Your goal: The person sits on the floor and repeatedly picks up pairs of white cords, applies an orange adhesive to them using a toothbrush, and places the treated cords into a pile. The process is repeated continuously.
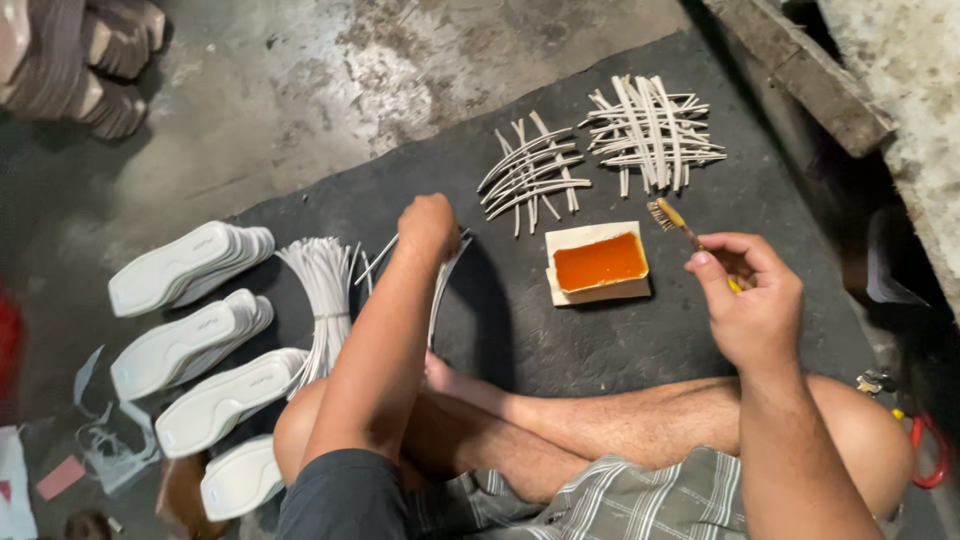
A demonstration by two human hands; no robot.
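Observation:
I sit cross-legged on a dark mat (620, 340). My left hand (428, 225) is closed around a few thin white strips (447, 275) that arc down toward my knee. My right hand (748, 300) grips a small yellow-handled brush (682, 226), its bristles pointing up-left, just right of a shallow cream tray of orange glue (598, 262). A bundle of loose white strips (326, 290) lies left of my left forearm. Two criss-crossed piles of white strips lie beyond the tray, one (530, 170) in the middle and one (652, 132) further right.
Stacks of white shoe insoles (188, 265) (185, 340) (228, 398) lie at the left on the mat's edge. Brown sole pieces (85, 60) pile up at top left. A wooden beam (800, 70) runs along the top right. Red-handled scissors (930, 450) lie by my right knee.

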